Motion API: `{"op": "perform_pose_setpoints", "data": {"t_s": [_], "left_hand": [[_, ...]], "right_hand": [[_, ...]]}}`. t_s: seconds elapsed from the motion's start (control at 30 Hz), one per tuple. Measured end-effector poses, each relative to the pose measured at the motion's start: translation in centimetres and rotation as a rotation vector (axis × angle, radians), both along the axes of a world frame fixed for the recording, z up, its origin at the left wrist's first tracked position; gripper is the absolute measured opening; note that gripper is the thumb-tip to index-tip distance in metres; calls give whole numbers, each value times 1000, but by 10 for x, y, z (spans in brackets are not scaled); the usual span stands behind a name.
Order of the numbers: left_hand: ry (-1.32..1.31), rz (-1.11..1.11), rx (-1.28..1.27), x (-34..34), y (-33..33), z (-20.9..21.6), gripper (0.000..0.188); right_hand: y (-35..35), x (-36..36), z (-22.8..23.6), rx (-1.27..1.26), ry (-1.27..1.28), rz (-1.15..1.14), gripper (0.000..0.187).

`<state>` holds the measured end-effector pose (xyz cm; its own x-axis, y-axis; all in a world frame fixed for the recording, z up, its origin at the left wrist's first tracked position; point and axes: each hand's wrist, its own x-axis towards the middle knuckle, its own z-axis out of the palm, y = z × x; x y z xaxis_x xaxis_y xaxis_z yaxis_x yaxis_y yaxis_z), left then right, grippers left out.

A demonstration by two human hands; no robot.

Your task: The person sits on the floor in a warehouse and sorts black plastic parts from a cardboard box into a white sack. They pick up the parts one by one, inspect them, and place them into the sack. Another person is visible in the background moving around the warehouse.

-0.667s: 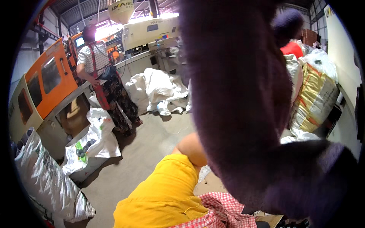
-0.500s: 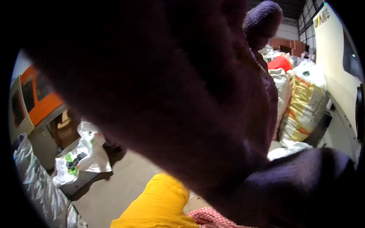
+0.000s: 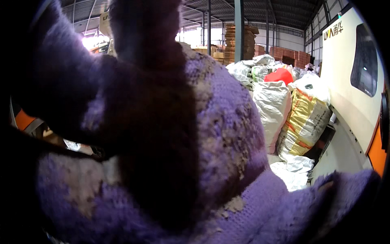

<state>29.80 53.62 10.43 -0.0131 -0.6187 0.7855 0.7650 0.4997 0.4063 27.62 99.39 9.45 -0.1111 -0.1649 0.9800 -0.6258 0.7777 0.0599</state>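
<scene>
A gloved hand, most likely my right hand (image 3: 227,126), fills most of the view, very close to the camera. Its purple knitted glove is worn and caked with greyish patches. The fingers spread up and to the left, in deep shadow, and what looks like the thumb stretches toward the lower right. Nothing shows between the fingers, though the dark parts hide detail. My left hand cannot be made out.
Beyond the glove stand a white sack (image 3: 271,110) and a yellow-and-white sack (image 3: 302,120), with a red thing (image 3: 280,76) behind them. A cream machine panel (image 3: 345,65) rises at right. Stacked cardboard (image 3: 236,42) and a post (image 3: 239,28) are farther back.
The gloved hand has turned and shifted left, its palm now lit. The view has tilted up, showing more roof. The yellow sleeve and red checked cloth have gone from sight.
</scene>
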Motion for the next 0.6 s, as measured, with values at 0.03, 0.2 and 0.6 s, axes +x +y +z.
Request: {"op": "perform_pose_setpoints", "data": {"t_s": [0.03, 0.2, 0.6], "left_hand": [[-5, -1, 26, 3, -2, -11, 68], [-34, -70, 96, -3, 14, -53, 67], [-136, -36, 137, 17, 22, -91, 63]], "right_hand": [[-19, -3, 11, 91, -65, 36, 9], [-42, -22, 7, 181, -245, -23, 11], [-44, -35, -13, 168, -323, -21, 15]]}}
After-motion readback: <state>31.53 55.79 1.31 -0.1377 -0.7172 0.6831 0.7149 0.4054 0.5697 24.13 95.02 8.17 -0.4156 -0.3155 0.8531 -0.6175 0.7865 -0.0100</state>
